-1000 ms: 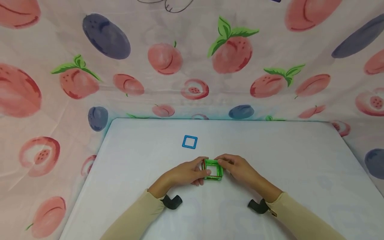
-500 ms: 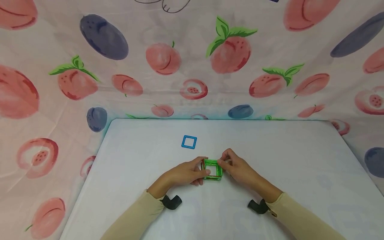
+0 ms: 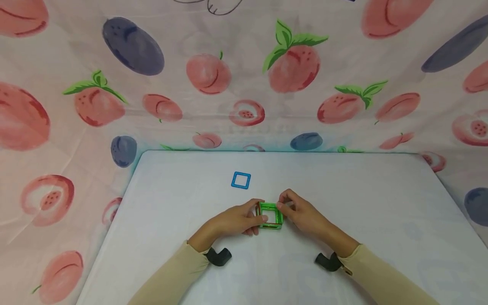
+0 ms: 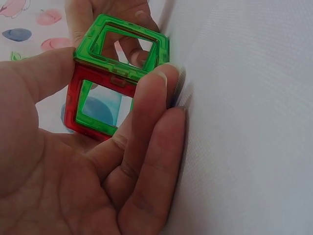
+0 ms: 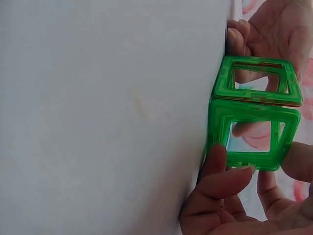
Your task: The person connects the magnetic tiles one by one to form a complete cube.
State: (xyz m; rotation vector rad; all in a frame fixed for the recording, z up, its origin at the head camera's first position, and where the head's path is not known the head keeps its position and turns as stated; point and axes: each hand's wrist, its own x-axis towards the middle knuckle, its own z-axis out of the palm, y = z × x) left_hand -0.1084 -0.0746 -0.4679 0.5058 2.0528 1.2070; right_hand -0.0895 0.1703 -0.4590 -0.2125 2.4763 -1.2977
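Note:
In the head view, a small box of magnetic tiles (image 3: 271, 227), mostly green with red on its left side, stands on the table between the hands. My left hand (image 3: 236, 219) grips its left side, thumb on the upper near part. The left wrist view shows a red tile (image 4: 72, 100) facing that palm and a green tile (image 4: 117, 68) joined to it at an edge. My right hand (image 3: 303, 214) holds the box's right side, with its thumb at the upper corner. From the right wrist, curled fingers (image 5: 220, 188) touch the low edge of a green tile (image 5: 254, 112).
Beyond the box a loose blue square magnetic tile (image 3: 239, 187) lies flat on the white table (image 3: 362, 199). A fruit-printed cloth (image 3: 213, 38) hangs behind the table and along its left side. Black wrist bands (image 3: 218, 257) sit at both sleeve cuffs.
The right hand's index finger has lifted and bent away from the box's far corner, while its thumb stays there. The left hand, box and blue tile have kept their places.

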